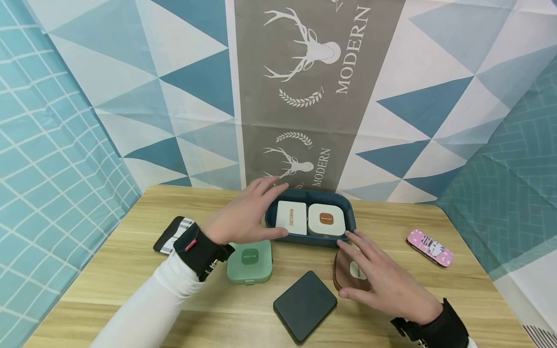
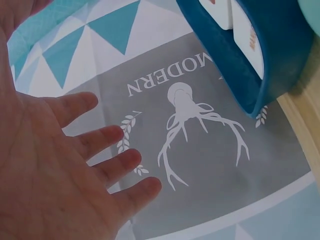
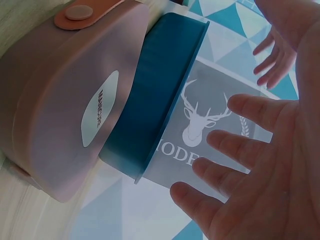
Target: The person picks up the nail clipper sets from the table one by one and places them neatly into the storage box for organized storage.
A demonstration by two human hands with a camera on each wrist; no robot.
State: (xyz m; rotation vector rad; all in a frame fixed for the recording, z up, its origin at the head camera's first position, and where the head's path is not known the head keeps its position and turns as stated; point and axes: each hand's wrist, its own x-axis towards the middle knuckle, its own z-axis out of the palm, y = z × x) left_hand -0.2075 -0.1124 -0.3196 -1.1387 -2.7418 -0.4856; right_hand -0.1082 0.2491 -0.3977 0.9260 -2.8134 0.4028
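The head view looks down; 2 nearer wrist views share the tray (image 3: pixel 147 92).

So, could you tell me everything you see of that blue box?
The blue box is long and open-topped, with rounded corners, smooth plastic-looking walls and a thin rim. It stands upright on the table, near the back edge. It holds a white box marked MANICURE and a rounder white case with a brown label. The left hand is by its left end, the right hand by its front right corner; in the wrist views the fingers look clear of it.
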